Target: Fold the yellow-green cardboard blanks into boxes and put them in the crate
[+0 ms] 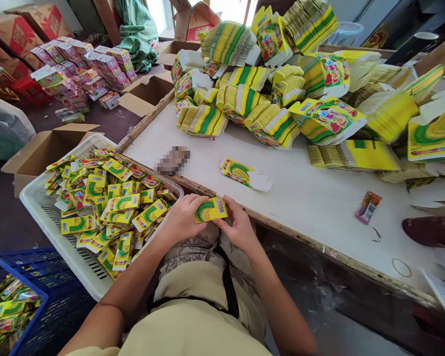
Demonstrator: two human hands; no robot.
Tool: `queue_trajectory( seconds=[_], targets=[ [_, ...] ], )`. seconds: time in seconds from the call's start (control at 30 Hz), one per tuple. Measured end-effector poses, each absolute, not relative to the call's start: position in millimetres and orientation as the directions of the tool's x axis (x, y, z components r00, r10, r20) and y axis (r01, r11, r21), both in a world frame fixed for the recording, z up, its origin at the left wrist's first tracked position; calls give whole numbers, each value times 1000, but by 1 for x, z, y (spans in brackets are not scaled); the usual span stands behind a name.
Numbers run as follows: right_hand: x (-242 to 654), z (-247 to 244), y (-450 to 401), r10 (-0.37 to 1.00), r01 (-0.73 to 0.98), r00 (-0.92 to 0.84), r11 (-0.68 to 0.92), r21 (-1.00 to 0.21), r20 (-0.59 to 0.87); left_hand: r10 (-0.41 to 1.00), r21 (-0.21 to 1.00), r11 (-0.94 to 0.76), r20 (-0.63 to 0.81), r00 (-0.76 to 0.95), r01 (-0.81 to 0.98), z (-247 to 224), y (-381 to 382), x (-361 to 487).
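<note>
Between my two hands, just off the table's front edge, is a small yellow and green carton [210, 209]. My left hand [187, 215] grips its left end, fingers closed around it. At the other end, the thumb and fingers of my right hand [239, 225] pinch the carton near its barcode. To the left of my hands, a white plastic basket [33, 198] is heaped with similar yellow cartons [123, 202]. One flattened carton [241, 173] with a white flap lies on the white table [292, 198] beyond my hands.
Stacks of flat yellow cartons [274, 99] cover the table's far side. A small wrapped packet [369, 206] and a rubber band [401, 267] lie at right. A blue crate [55, 291] holds more cartons. Open cardboard boxes [52, 148] stand left. Another person's leg [7, 121] shows there.
</note>
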State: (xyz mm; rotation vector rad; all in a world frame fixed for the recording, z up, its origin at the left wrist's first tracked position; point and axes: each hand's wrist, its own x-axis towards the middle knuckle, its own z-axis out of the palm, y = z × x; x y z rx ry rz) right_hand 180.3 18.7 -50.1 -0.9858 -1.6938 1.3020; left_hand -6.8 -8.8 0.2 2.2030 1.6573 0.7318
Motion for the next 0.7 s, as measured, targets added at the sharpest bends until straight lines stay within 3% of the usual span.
queue_trajectory(
  seconds=[0.17, 0.3, 0.4, 0.47, 0.57, 0.7],
  targets=[
    [177, -55, 42, 912, 164, -389, 206, -965, 129, 983, 485, -163, 152, 101, 859, 7, -14, -46],
    [202, -56, 100, 980, 521, -63, 195, -831, 191, 944, 183, 232, 196, -266, 955, 16, -30, -123],
    [212, -62, 131, 990, 718, 17, 85, -691, 140, 871, 108, 411, 245, -425, 905, 16, -41, -158],
    [211, -66, 138, 992, 732, 3, 83, -676, 126, 902, 175, 341, 215, -374, 924, 13, -42, -156],
    [206, -69, 137, 989, 712, 6, 101, -695, 149, 970, 371, 135, 138, -198, 919, 5, -34, -126],
    [207, -63, 128, 981, 663, 31, 123, -738, 191, 998, 668, -47, 62, 8, 742, -5, -18, -74]
  ],
)
